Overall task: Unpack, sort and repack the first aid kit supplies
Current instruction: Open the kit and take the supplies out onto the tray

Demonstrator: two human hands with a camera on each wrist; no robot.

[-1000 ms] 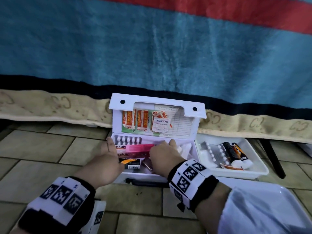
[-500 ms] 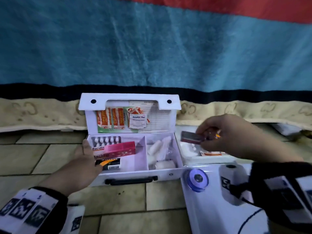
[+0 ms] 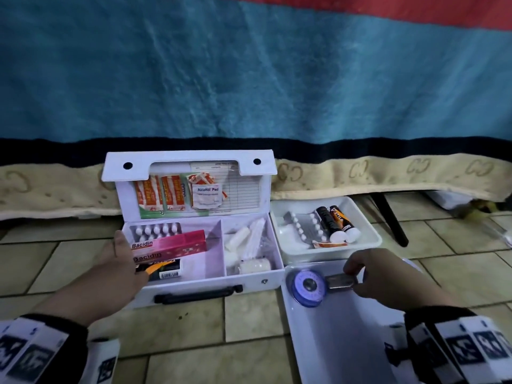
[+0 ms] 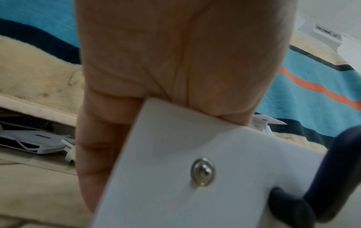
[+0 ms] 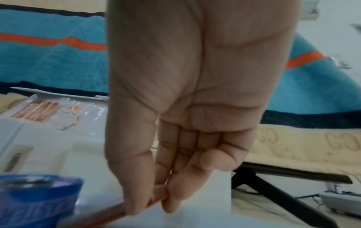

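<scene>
The white first aid kit (image 3: 249, 284) stands open on the tiled floor. Its left compartment holds pink Bacidin boxes (image 3: 171, 243) and a blister pack (image 3: 155, 230); white gauze rolls (image 3: 249, 245) fill the right one. Sachets (image 3: 171, 195) are tucked in the lid. My left hand (image 3: 122, 253) lies flat against the kit's left wall (image 4: 175, 185), fingers straight. My right hand (image 3: 357, 273) pinches a small flat dark packet (image 3: 339, 281) between thumb and fingertips (image 5: 156, 199), low over the near white tray (image 3: 346, 328), right beside a blue tape roll (image 3: 309, 286).
A second white tray (image 3: 371, 242) behind the near one holds a blister strip, two black-and-orange tubes and a sachet. A striped blanket (image 3: 249, 79) hangs down right behind the kit. A black stand leg (image 3: 390, 220) slants to the floor at the right.
My right hand lifted the small packet out of the kit, carried it right past the far tray, then brought it down into the near tray by the tape roll. My left hand stayed put.
</scene>
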